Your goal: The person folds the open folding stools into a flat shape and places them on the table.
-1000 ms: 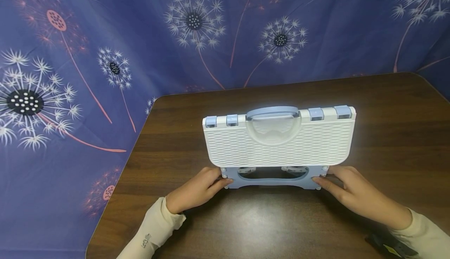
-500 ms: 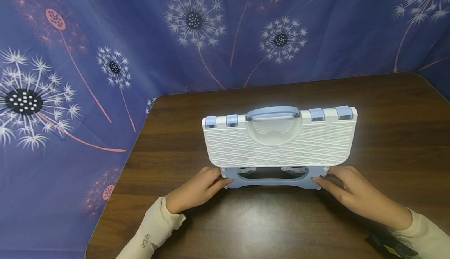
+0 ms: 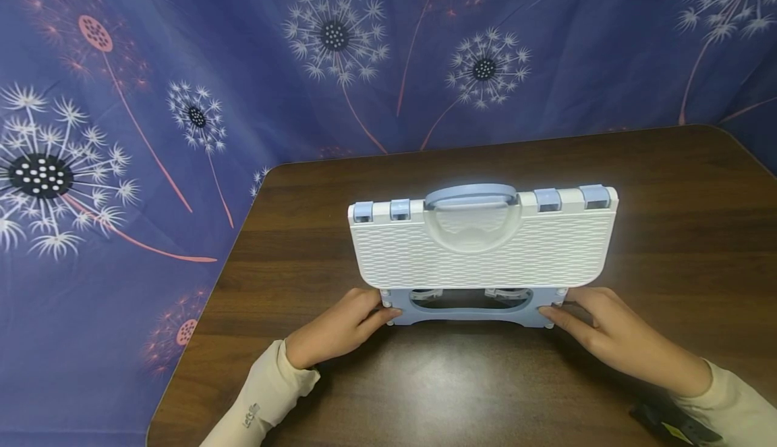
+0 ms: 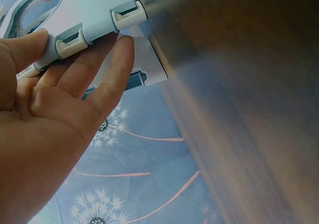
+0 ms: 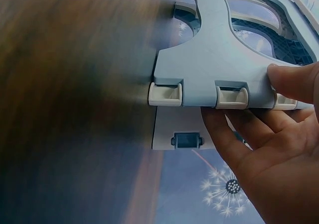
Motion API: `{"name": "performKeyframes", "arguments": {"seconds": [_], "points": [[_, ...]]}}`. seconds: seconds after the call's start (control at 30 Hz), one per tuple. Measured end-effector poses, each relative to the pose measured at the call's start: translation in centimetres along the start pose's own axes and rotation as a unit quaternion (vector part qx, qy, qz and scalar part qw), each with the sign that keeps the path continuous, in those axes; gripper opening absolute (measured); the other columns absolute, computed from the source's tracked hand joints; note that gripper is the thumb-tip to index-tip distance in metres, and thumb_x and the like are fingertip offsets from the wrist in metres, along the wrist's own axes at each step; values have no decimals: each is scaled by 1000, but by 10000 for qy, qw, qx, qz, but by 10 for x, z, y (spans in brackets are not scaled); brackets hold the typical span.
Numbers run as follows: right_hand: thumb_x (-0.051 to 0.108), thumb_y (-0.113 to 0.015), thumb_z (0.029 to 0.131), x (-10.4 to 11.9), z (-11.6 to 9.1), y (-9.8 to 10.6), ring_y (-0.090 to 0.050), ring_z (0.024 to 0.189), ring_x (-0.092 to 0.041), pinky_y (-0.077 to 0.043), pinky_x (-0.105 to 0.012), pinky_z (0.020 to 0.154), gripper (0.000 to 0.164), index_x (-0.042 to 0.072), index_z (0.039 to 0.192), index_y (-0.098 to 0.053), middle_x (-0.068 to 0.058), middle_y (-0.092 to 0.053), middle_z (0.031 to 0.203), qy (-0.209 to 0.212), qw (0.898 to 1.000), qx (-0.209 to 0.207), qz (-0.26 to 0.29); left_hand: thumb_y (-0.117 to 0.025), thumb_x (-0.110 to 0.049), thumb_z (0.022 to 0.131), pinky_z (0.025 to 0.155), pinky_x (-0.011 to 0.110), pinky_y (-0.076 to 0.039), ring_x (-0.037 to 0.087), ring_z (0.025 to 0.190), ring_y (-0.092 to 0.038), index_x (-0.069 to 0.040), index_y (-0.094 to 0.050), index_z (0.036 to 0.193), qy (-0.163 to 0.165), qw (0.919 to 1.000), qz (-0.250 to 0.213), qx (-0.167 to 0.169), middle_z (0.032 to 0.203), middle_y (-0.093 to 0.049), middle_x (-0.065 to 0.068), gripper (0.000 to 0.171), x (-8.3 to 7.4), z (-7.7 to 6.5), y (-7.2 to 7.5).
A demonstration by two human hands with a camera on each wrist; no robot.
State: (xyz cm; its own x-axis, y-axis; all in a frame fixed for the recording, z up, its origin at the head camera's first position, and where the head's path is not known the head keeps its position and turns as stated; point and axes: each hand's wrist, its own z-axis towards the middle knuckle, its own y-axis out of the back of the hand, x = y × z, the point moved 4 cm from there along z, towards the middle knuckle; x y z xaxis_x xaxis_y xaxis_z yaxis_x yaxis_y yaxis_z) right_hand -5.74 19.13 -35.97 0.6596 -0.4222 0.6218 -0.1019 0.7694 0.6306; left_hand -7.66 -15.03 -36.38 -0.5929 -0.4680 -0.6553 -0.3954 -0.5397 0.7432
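A white and light-blue folding step stool [image 3: 388,251] stands on the table in the head view, its textured white top tilted toward me, with a blue carry handle [image 3: 470,194] along the upper edge. Below the top shows the blue leg panel [image 3: 473,314], cut out in the middle. My left hand [image 3: 340,329] grips the panel's left edge, thumb on its front face and fingers behind. At the opposite edge my right hand [image 3: 625,342] pinches it the same way. White hinge knuckles [image 4: 72,46] line the panel's side in the left wrist view, and similar hinges [image 5: 232,97] appear in the right wrist view.
The brown wooden table [image 3: 443,393] reaches back to a blue dandelion-print cloth [image 3: 243,49], which also hangs along its left side. A dark strap-like object [image 3: 674,423] lies beside the right sleeve near the front edge.
The upper edge of the stool's top looks very slightly wider in the head view, its right corner shifted a little rightward. Both hands keep their hold in place.
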Motion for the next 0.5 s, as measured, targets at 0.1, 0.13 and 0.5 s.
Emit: {"name": "performKeyframes", "arguments": {"seconds": [0.1,0.13,0.5], "points": [[-16,-74,76,0,0,0,-44,63,2,-38,-13,54,37,16,88,-62,18,-48,72,-15,10000,23,-14,-55,-23,104,53,16,-33,-1,60,-35,-11,-55,85,-8,10000,-1,7,69,-38,-12,22,0,0,0],[-16,-74,76,0,0,0,-44,63,2,-38,-14,54,37,16,90,-62,18,-48,72,-18,10000,27,-19,-55,-23,104,53,16,-33,-1,60,-35,-11,-55,85,-15,10000,-2,4,69,-38,-12,22,0,0,0],[-16,-74,77,0,0,1,-46,64,1,-39,-13,56,37,16,91,-63,17,-50,72,-47,10000,58,-28,-55,-23,104,51,16,-32,-1,58,-34,-16,-49,80,15,10000,-18,3,68,-37,-12,25,0,-1,1]]}}
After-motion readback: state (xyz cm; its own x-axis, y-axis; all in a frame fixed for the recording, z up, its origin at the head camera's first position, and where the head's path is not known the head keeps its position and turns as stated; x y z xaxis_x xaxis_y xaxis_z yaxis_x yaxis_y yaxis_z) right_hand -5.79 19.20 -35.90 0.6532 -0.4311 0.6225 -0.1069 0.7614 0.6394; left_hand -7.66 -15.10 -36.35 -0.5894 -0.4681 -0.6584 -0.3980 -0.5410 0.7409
